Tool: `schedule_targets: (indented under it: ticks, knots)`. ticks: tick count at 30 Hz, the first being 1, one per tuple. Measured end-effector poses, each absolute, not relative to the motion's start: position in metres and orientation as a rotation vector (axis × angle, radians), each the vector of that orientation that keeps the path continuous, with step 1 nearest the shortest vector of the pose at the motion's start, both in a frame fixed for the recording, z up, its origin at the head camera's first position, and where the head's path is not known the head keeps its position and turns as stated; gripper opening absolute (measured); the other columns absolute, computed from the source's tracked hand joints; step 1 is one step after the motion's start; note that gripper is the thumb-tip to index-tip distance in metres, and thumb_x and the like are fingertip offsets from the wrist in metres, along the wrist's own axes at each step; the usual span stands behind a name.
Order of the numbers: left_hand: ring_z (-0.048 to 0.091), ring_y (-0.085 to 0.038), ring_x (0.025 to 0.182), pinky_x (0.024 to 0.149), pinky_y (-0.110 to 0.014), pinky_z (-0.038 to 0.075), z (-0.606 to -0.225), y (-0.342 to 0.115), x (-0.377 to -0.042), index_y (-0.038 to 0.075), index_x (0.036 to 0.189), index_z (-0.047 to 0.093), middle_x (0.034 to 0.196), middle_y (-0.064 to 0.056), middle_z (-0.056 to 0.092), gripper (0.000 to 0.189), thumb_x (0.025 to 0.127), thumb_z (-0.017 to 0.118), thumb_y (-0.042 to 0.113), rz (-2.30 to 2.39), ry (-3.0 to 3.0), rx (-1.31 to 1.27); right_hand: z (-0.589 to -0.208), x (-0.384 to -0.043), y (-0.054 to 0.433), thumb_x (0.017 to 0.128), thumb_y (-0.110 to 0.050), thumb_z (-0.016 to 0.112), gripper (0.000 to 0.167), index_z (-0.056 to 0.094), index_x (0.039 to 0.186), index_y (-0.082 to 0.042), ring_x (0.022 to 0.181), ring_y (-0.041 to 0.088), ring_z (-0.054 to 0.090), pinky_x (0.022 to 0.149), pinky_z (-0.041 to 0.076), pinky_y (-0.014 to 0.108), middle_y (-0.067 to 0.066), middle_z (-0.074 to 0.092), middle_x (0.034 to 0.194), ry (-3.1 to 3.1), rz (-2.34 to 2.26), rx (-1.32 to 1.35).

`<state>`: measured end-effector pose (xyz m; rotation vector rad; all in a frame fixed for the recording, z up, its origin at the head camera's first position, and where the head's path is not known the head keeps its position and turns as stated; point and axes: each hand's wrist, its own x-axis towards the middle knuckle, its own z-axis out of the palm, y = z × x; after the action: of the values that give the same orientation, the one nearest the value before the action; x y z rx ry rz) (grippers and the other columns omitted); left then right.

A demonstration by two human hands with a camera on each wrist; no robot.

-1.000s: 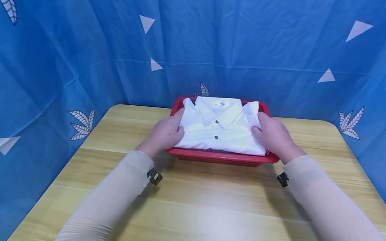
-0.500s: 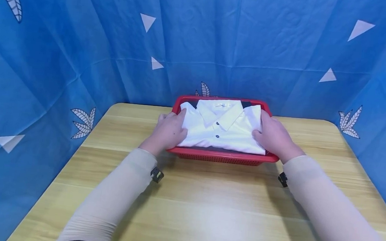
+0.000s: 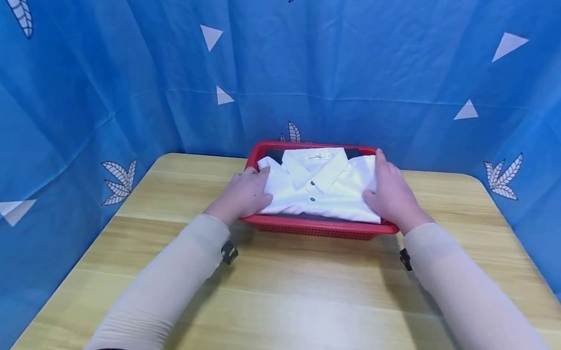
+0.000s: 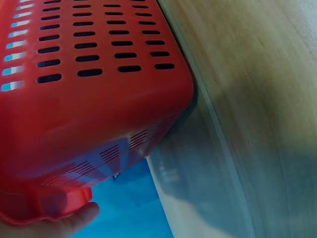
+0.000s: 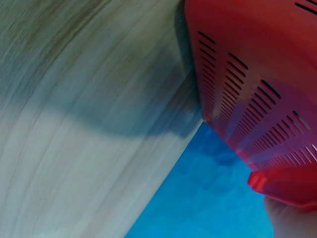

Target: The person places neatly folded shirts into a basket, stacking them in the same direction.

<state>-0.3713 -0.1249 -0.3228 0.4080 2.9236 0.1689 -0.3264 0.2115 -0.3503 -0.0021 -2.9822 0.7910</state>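
A folded white shirt (image 3: 317,191) with a collar and dark buttons lies in a red plastic basket (image 3: 313,223), over dark fabric that shows at its edges. My left hand (image 3: 245,192) is over the basket's left end; its thumb and index finger are apart at the shirt's side. Another fingertip (image 4: 84,214) shows outside the rim in the left wrist view. At the right end, my right hand (image 3: 394,195) has straight fingers along the rim and its thumb over the shirt's edge. Part of this hand appears below the rim in the right wrist view.
The basket stands near the back edge of a light wooden table (image 3: 310,298). Behind and beside the table hangs a blue curtain (image 3: 368,66) with white leaves and triangles. Each sleeved wrist carries a small black camera (image 3: 229,252).
The shirt has settled lower into the basket, with more dark fabric showing behind it. My right fingers have straightened along the rim; some left fingers have spread outward from the shirt.
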Motion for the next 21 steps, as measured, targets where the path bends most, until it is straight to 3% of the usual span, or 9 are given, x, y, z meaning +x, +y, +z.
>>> schedule_targets:
  ticks: [4, 7, 13, 16, 21]
  knots:
    - [0.043, -0.03, 0.121, 0.1, -0.05, 0.047, -0.3237, -0.1256, -0.3721, 0.019, 0.163, 0.023, 0.145, -0.013, 0.043, 0.099, 0.085, 0.079, 0.044, 0.162, 2.921, 0.407, -0.3514, -0.3289, 0.2112, 0.089, -0.019, 0.076, 0.115, -0.013, 0.161, -0.013, 0.149, 0.043, 0.018, 0.116, 0.022, 0.062, 0.024, 0.014, 0.164, -2.985, 0.769, -0.025]
    - [0.04, -0.029, 0.129, 0.108, -0.053, 0.04, -0.3243, -0.1256, -0.3724, 0.019, 0.162, 0.025, 0.149, -0.011, 0.043, 0.1, 0.083, 0.08, 0.045, 0.137, 2.937, 0.444, -0.3514, -0.3296, 0.2122, 0.087, -0.022, 0.078, 0.112, -0.004, 0.162, -0.008, 0.147, 0.044, 0.02, 0.114, 0.025, 0.063, 0.026, 0.017, 0.162, -3.009, 0.776, -0.073]
    - [0.009, -0.034, 0.152, 0.12, -0.06, 0.013, -0.3238, -0.1253, -0.3738, 0.011, 0.159, 0.033, 0.164, -0.013, 0.022, 0.09, 0.088, 0.073, 0.048, -0.03, 2.998, 0.552, -0.3507, -0.3302, 0.2131, 0.085, -0.028, 0.08, 0.104, 0.014, 0.161, -0.001, 0.145, 0.045, 0.022, 0.111, 0.029, 0.066, 0.025, 0.017, 0.162, -3.042, 0.773, -0.121]
    - [0.001, -0.036, 0.153, 0.12, -0.06, 0.01, -0.3248, -0.1263, -0.3741, 0.009, 0.157, 0.037, 0.166, -0.015, 0.015, 0.087, 0.087, 0.072, 0.047, -0.036, 3.01, 0.532, -0.3508, -0.33, 0.2131, 0.085, -0.029, 0.08, 0.101, 0.018, 0.16, 0.001, 0.145, 0.045, 0.02, 0.111, 0.028, 0.067, 0.024, 0.015, 0.163, -3.06, 0.772, -0.133]
    - [0.001, -0.036, 0.152, 0.119, -0.061, 0.012, -0.3285, -0.1293, -0.3749, 0.009, 0.154, 0.044, 0.167, -0.015, 0.011, 0.085, 0.084, 0.075, 0.046, 0.083, 3.022, 0.451, -0.3516, -0.3293, 0.2145, 0.089, -0.028, 0.074, 0.097, 0.015, 0.159, 0.005, 0.147, 0.046, 0.018, 0.113, 0.025, 0.065, 0.026, 0.01, 0.164, -3.049, 0.805, -0.157]
